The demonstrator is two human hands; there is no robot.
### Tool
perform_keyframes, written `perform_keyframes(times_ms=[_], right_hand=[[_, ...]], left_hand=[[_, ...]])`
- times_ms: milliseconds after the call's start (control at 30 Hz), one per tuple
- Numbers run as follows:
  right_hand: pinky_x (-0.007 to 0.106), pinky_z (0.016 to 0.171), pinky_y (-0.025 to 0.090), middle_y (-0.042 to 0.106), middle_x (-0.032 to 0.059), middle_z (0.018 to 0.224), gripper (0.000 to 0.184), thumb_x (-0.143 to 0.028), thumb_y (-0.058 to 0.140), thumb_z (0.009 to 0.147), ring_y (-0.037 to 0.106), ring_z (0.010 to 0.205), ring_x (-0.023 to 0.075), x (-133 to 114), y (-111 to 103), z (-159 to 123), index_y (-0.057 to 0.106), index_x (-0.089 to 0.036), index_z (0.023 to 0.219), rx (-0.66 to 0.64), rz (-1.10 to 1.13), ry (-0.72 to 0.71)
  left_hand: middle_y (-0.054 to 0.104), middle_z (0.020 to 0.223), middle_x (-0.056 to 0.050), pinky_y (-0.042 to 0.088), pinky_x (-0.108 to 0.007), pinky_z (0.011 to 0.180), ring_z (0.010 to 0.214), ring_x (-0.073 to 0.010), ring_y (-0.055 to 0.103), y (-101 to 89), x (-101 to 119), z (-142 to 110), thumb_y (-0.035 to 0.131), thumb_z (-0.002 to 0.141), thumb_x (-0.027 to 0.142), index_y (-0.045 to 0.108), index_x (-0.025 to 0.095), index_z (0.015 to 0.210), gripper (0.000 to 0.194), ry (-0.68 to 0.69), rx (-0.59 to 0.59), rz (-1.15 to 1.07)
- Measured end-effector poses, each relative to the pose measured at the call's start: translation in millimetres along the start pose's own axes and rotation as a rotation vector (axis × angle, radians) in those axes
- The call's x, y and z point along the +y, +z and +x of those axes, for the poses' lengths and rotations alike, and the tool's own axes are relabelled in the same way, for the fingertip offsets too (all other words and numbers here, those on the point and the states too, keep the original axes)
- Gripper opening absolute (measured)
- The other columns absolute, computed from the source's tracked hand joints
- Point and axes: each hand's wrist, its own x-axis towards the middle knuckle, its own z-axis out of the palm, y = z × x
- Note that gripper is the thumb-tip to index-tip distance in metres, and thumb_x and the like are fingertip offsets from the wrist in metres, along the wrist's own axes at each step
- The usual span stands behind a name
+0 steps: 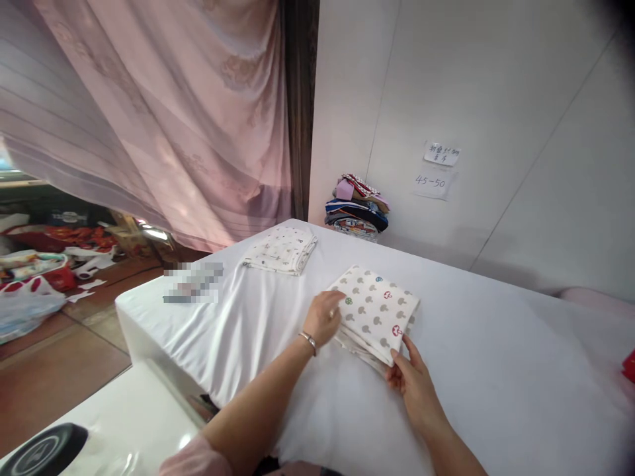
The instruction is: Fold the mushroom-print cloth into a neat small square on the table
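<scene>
A folded white cloth (370,307) printed with grey mushrooms and a few red, green and blue ones lies on the white-covered table in front of me. At its near right corner, my right hand (411,383) pinches the cloth, with the thumb on top and the fingers curled below. My left hand (323,318) is closed at the left edge, its fingers bent over the fabric and partly hiding their grip. A bracelet circles that wrist. Loose lower layers show along the near edge. Farther back on the left lies another folded white cloth (282,250) with a small print.
Behind the table's far edge, a pile of folded fabrics (357,206) stands against the wall. The table's white cover (496,344) is wrinkled on the left. A pink curtain (198,119) hangs at the back left. A white surface with a black round object (47,449) is at lower left.
</scene>
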Motion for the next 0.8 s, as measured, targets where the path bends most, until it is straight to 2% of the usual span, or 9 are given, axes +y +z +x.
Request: perform_keyframes(times_ms=[33, 100, 167, 200, 333, 433, 600, 700, 800], right_hand=[[0.029, 0.049, 0.044, 0.056, -0.0017, 0.057, 0.075, -0.043, 0.059, 0.075, 0.056, 0.057, 0.0193, -1, 0, -1, 0.025, -0.024, 0.139, -0.006, -0.009, -0.009], [0.029, 0.05, 0.044, 0.056, -0.0022, 0.056, 0.078, -0.043, 0.059, 0.076, 0.055, 0.057, 0.0193, -3, 0, -3, 0.02, -0.026, 0.141, -0.011, -0.036, -0.03], [0.029, 0.052, 0.043, 0.056, -0.0027, 0.056, 0.078, -0.044, 0.058, 0.077, 0.053, 0.057, 0.0184, -5, 1, -5, 0.018, -0.027, 0.141, -0.011, -0.079, -0.055], [0.029, 0.052, 0.043, 0.055, -0.0028, 0.056, 0.077, -0.045, 0.057, 0.077, 0.053, 0.057, 0.018, -6, 1, -6, 0.018, -0.028, 0.141, -0.012, -0.103, -0.065], [0.028, 0.054, 0.043, 0.055, -0.0028, 0.055, 0.072, -0.046, 0.055, 0.078, 0.051, 0.056, 0.0167, -8, 1, -7, 0.024, -0.028, 0.14, -0.025, -0.172, -0.089], [0.028, 0.055, 0.042, 0.054, -0.0025, 0.054, 0.067, -0.047, 0.056, 0.076, 0.05, 0.056, 0.0161, -8, 0, -6, 0.034, -0.026, 0.136, -0.034, -0.184, -0.084], [0.029, 0.056, 0.041, 0.055, 0.0, 0.054, 0.048, -0.048, 0.056, 0.075, 0.049, 0.055, 0.016, -9, -7, 0, 0.059, -0.02, 0.113, -0.01, -0.207, -0.082], [0.028, 0.055, 0.04, 0.053, -0.0005, 0.054, 0.04, -0.048, 0.056, 0.074, 0.047, 0.054, 0.0149, -10, -10, 3, 0.063, -0.02, 0.102, 0.039, -0.229, -0.129], [0.026, 0.05, 0.037, 0.048, -0.0023, 0.049, 0.038, -0.047, 0.056, 0.073, 0.045, 0.05, 0.0139, -8, -11, 4, 0.063, -0.018, 0.097, 0.046, -0.273, -0.113]], left_hand=[[0.061, 0.108, -0.006, 0.042, -0.041, 0.091, 0.102, -0.0205, 0.053, -4.5, -14, 2, 0.045, 0.067, 0.007, 0.058, 0.021, 0.104, 0.042, -0.133, 0.039, 0.033], [0.061, 0.106, -0.006, 0.046, -0.039, 0.086, 0.096, -0.0207, 0.056, -10.6, -39, 3, 0.048, 0.062, 0.006, 0.059, 0.02, 0.103, 0.045, -0.391, 0.017, 0.047], [0.064, 0.1, -0.005, 0.05, -0.034, 0.076, 0.086, -0.0189, 0.06, -12.6, -54, 2, 0.052, 0.061, 0.008, 0.06, 0.019, 0.103, 0.044, -0.556, -0.055, 0.014], [0.066, 0.095, -0.004, 0.051, -0.031, 0.072, 0.08, -0.0175, 0.061, -12.4, -58, 2, 0.053, 0.062, 0.01, 0.061, 0.02, 0.102, 0.042, -0.596, -0.081, -0.007], [0.068, 0.084, 0.0, 0.05, -0.026, 0.07, 0.073, -0.0141, 0.062, -7.9, -57, 0, 0.051, 0.069, 0.017, 0.062, 0.022, 0.101, 0.034, -0.625, -0.117, -0.071], [0.068, 0.082, 0.002, 0.05, -0.025, 0.069, 0.074, -0.0139, 0.062, -4.4, -51, 1, 0.051, 0.07, 0.02, 0.063, 0.022, 0.1, 0.032, -0.642, -0.112, -0.11], [0.068, 0.084, 0.001, 0.049, -0.025, 0.069, 0.076, -0.0145, 0.061, 2.2, -46, 3, 0.046, 0.073, 0.019, 0.063, 0.021, 0.099, 0.031, -0.682, -0.018, -0.092], [0.067, 0.08, 0.002, 0.048, -0.025, 0.066, 0.073, -0.0145, 0.061, 3.9, -44, 2, 0.045, 0.073, 0.017, 0.064, 0.022, 0.095, 0.03, -0.688, -0.004, -0.074], [0.067, 0.078, 0.001, 0.047, -0.026, 0.066, 0.073, -0.016, 0.061, 2.1, -42, -1, 0.045, 0.071, 0.014, 0.065, 0.023, 0.091, 0.03, -0.686, -0.026, -0.041]])
